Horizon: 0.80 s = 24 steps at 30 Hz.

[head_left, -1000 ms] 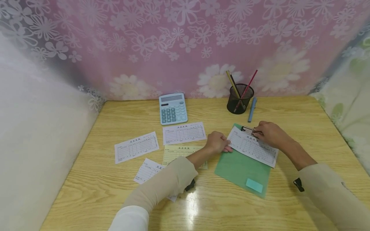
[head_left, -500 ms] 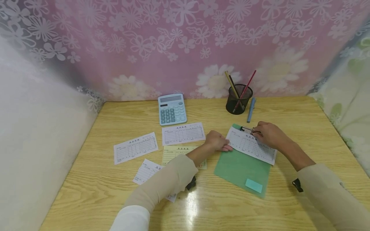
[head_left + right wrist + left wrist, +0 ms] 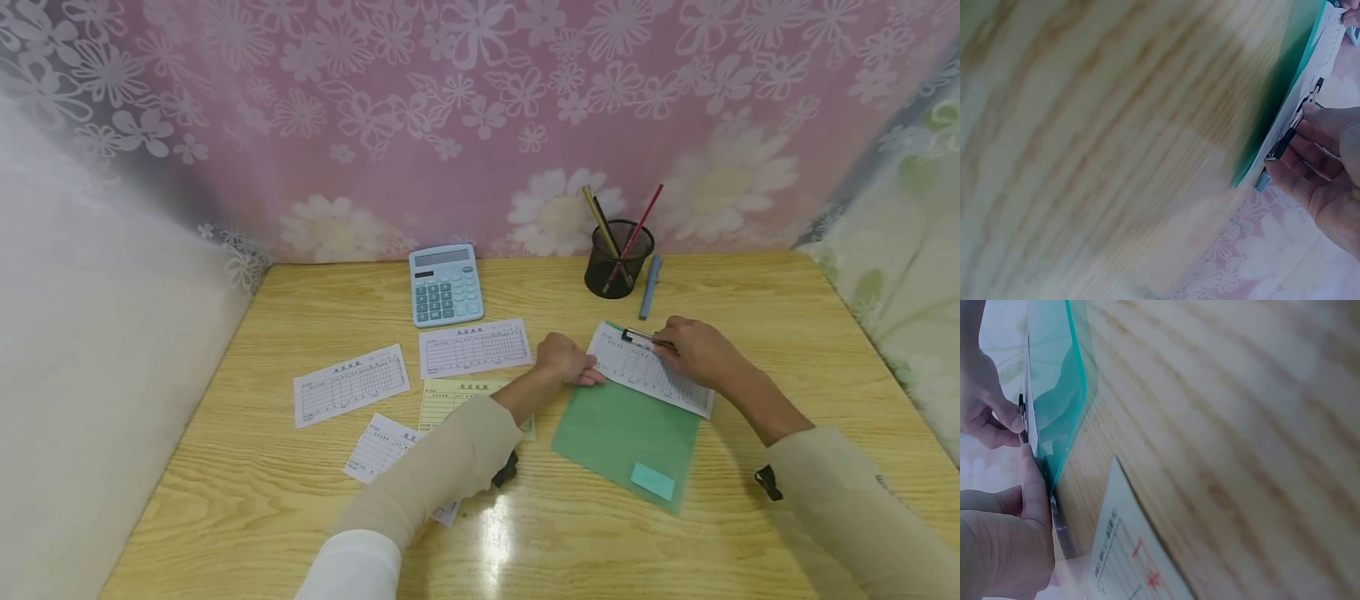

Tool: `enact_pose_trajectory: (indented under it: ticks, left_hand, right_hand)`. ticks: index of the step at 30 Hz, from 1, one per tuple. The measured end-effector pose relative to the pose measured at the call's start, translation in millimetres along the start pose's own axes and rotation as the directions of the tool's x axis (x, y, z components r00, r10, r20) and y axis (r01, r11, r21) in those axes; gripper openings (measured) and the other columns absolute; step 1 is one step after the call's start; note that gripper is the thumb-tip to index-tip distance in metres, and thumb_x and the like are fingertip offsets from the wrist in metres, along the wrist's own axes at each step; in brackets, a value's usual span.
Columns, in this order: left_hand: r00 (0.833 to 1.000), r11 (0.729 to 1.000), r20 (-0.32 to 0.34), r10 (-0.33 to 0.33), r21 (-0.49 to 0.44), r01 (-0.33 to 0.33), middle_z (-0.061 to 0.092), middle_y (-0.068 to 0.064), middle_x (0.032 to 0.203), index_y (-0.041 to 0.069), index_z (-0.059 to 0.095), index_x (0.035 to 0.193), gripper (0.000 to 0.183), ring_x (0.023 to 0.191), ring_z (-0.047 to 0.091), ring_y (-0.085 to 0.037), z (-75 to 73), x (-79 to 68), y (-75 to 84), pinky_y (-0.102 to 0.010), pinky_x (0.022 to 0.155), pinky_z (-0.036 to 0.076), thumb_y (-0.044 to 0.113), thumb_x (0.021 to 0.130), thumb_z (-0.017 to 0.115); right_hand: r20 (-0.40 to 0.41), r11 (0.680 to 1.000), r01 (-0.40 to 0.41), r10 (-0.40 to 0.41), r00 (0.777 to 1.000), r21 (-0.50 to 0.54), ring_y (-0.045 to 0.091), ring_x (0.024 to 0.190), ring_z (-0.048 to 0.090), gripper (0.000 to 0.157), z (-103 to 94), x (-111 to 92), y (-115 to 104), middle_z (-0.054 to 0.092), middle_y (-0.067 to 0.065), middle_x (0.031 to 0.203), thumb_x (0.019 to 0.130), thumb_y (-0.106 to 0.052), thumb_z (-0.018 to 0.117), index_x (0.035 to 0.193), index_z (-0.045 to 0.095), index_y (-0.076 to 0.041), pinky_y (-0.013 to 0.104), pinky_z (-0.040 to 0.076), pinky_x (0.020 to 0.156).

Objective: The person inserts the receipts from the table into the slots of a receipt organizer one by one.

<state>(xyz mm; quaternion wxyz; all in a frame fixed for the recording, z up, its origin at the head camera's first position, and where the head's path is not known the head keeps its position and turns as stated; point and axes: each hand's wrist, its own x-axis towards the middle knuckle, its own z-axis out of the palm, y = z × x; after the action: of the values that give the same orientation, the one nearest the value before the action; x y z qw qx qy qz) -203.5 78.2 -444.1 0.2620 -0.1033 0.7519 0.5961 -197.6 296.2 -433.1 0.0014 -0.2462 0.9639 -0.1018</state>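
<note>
A translucent green clipboard (image 3: 622, 437) lies tilted on the table at right, with a light-blue label (image 3: 653, 481) near its bottom edge. Across its upper part is a white printed form (image 3: 645, 367), its top edge at the metal clip (image 3: 637, 337). My right hand (image 3: 697, 354) pinches the clip from the right; the right wrist view shows thumb and fingers around the clip's black-ended lever (image 3: 1285, 142). My left hand (image 3: 562, 362) holds the form's left edge against the board. In the left wrist view, its index finger (image 3: 1034, 481) reaches along that edge toward the right hand (image 3: 985, 406).
Several white slips (image 3: 352, 385) and a yellow one (image 3: 450, 402) lie at left, partly under the left sleeve (image 3: 435, 467). Behind them is a blue calculator (image 3: 447, 285). A black mesh pen holder (image 3: 615, 267) and a blue pen (image 3: 650, 287) stand and lie beyond the clipboard.
The printed form has slid up the clipboard toward the clip, baring more green below it. Both hands keep their hold; the left forearm has shifted slightly right.
</note>
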Motion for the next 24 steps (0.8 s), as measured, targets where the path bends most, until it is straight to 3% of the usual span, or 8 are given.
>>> enact_pose_trajectory:
  ticks: [12,24]
  left_hand:
    - [1.000,1.000,-0.004,0.000,0.012,0.000,0.071,-0.016,0.068,-0.006,0.065,0.090,0.013,0.072,0.073,-0.026,1.9,7.5,2.0,-0.018,0.049,0.055,0.007,0.089,0.064]
    - [1.000,0.998,0.004,-0.003,0.062,0.003,0.072,-0.013,0.066,-0.004,0.066,0.084,0.016,0.068,0.072,-0.023,-1.7,4.9,2.7,-0.019,0.050,0.055,0.011,0.089,0.067]
  right_hand:
    - [0.016,0.999,-0.027,0.027,1.000,-0.018,0.024,0.075,0.061,0.021,1.8,0.9,-0.6,0.062,0.013,0.088,0.089,-0.008,0.064,0.103,0.068,0.007,0.043,0.054,0.069]
    - [0.037,0.997,-0.069,0.071,0.997,-0.033,0.027,0.078,0.062,0.023,2.5,1.9,-1.5,0.062,0.014,0.090,0.088,-0.010,0.066,0.104,0.068,0.006,0.046,0.053,0.072]
